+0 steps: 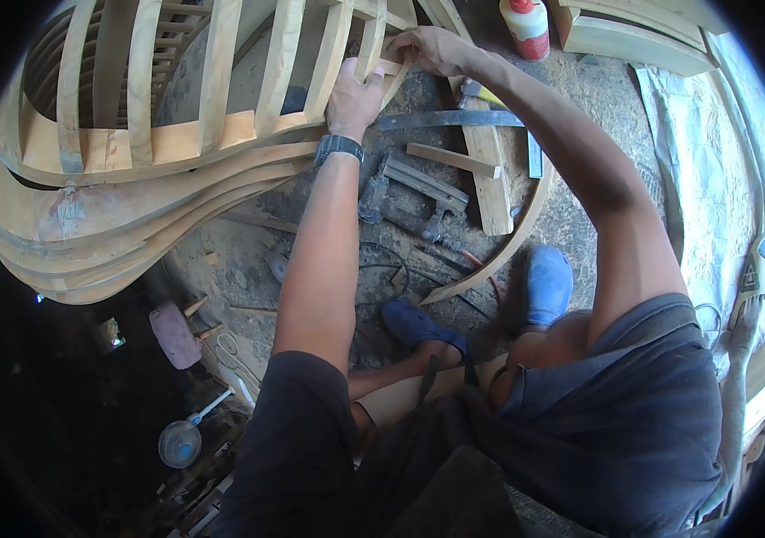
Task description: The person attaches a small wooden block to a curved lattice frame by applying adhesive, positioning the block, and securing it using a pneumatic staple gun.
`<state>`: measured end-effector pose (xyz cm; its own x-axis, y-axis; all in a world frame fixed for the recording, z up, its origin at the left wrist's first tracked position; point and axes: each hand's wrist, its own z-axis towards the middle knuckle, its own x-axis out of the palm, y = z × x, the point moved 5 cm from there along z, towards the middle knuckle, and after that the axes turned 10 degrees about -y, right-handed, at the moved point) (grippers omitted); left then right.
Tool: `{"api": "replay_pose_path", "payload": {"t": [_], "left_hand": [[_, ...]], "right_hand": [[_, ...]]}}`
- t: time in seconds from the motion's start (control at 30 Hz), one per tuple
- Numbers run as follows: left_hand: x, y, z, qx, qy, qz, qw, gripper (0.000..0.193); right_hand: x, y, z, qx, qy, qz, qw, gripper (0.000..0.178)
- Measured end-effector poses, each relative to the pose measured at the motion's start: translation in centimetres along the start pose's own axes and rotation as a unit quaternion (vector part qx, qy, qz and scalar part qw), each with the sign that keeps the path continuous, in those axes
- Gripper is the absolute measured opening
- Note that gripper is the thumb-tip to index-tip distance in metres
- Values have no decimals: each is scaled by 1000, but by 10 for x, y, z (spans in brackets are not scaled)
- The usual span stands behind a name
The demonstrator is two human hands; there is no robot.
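Head: rib (372,41), long axis apparently forward

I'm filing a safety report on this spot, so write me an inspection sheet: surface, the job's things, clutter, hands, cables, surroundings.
Surface: rough grey floor, stained and dusty-looking.
Job's things: large curved frame of pale wooden ribs, at upper left.
Clutter: long grey tool, straight pale wooden plank and thin curved wooden strip, lying near the feet.
Hands: bare left hand and bare right hand, both at the frame's end; exact grip unclear.
Cables: thin black cord and thin red cord on the floor; whether cable or hose, cannot tell.
Surroundings: white bottle with red cap at top; crinkled silvery sheet at right.
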<state>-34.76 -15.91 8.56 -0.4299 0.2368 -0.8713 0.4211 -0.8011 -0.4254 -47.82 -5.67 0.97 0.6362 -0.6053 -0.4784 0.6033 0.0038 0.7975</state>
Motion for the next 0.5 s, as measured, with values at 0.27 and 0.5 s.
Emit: {"api": "replay_pose_path", "payload": {"t": [0.27,0.5], "left_hand": [[-1,-9,-6,-38,39,-11,998,35],[-8,-4,-4,-2,3,70,998,36]], "right_hand": [[19,6,-24,31,-44,-42,998,45],[26,21,-18,56,-38,-39,997,40]]}}
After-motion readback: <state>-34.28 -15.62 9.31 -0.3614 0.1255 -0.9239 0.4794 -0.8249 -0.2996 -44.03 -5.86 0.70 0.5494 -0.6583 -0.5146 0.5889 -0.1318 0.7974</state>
